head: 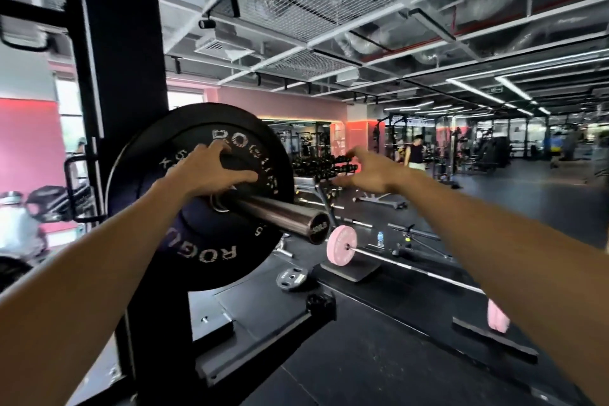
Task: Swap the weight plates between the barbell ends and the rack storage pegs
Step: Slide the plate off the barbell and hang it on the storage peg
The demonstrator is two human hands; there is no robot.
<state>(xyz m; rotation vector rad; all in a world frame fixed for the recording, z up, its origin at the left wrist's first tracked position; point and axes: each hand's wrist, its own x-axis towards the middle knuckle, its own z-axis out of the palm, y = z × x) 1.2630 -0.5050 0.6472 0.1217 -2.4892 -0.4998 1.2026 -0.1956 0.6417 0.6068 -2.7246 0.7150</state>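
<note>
I counted one black plate [201, 198] on the sleeve [280, 216], beside the rack post [122, 76]. My left hand [211, 171] lay spread on its face, fingers straight; my right hand [365, 171] hung open beside its rim, touching nothing. Beyond lay one pink plate [341, 244], one small plate [291, 277] and one bottle [380, 238].

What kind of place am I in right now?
Almost certainly a gym's free-weights area. A black bumper plate sits on a barbell sleeve beside a rack upright, a dumbbell rack stands further back, and a pink-plated barbell lies on the floor.
</note>
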